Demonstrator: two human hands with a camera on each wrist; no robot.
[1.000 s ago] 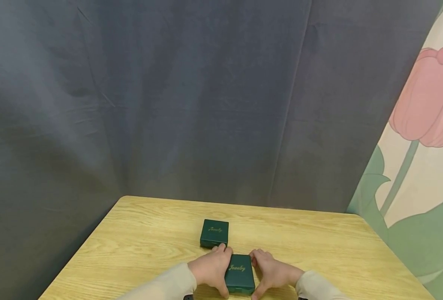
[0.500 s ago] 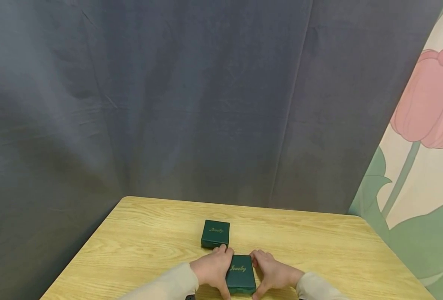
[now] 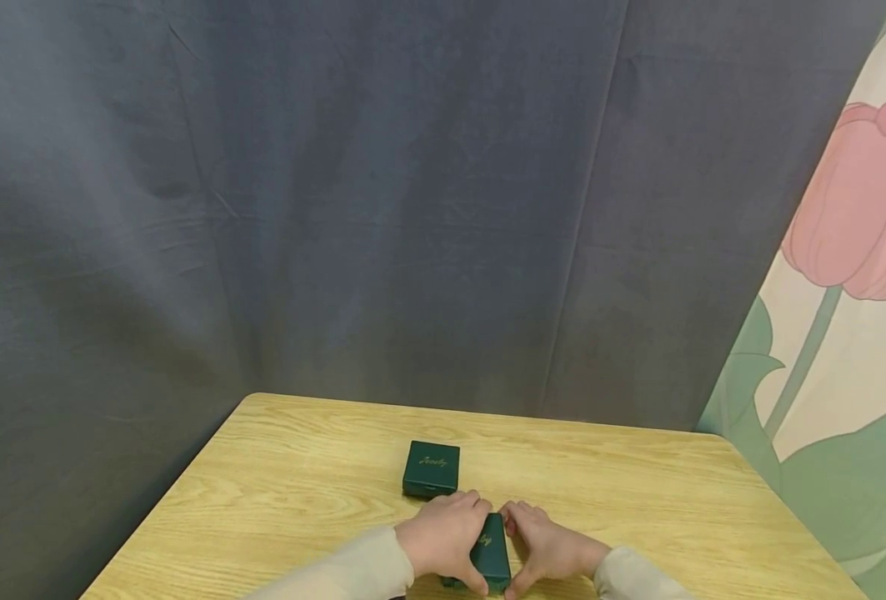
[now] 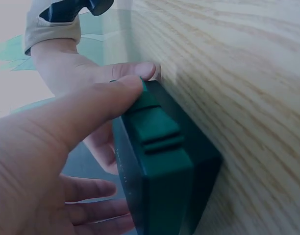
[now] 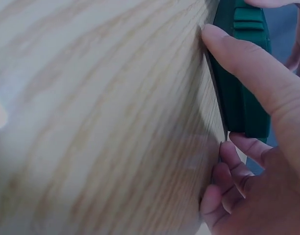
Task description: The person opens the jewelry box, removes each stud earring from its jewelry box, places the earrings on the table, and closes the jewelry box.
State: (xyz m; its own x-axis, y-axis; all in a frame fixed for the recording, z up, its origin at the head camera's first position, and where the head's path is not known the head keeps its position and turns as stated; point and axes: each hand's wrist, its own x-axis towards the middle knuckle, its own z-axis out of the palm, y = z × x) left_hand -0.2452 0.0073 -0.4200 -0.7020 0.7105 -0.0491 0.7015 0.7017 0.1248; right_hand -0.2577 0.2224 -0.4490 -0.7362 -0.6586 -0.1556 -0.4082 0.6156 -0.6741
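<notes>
A dark green jewelry box (image 3: 492, 557) with gold lettering lies on the table at the bottom centre of the head view. My left hand (image 3: 448, 533) spans its top, fingers at the back edge and thumb at the front edge, hiding its left part. In the left wrist view, that thumb touches the lid edge beside the front catch (image 4: 157, 129). My right hand (image 3: 551, 546) holds the right end, thumb at the near corner and fingers at the far one. The right wrist view shows the right hand's fingers (image 5: 233, 171) low against the tabletop.
A second green jewelry box (image 3: 431, 467), closed, lies just behind and left of the first. The wood-grain table (image 3: 307, 467) meets a grey curtain (image 3: 412, 208) at the back. A wall with a painted tulip (image 3: 848, 208) stands on the right.
My left hand has shifted right, from the near box's left side to over its top, now covering much of the lettering. The right hand stays in place.
</notes>
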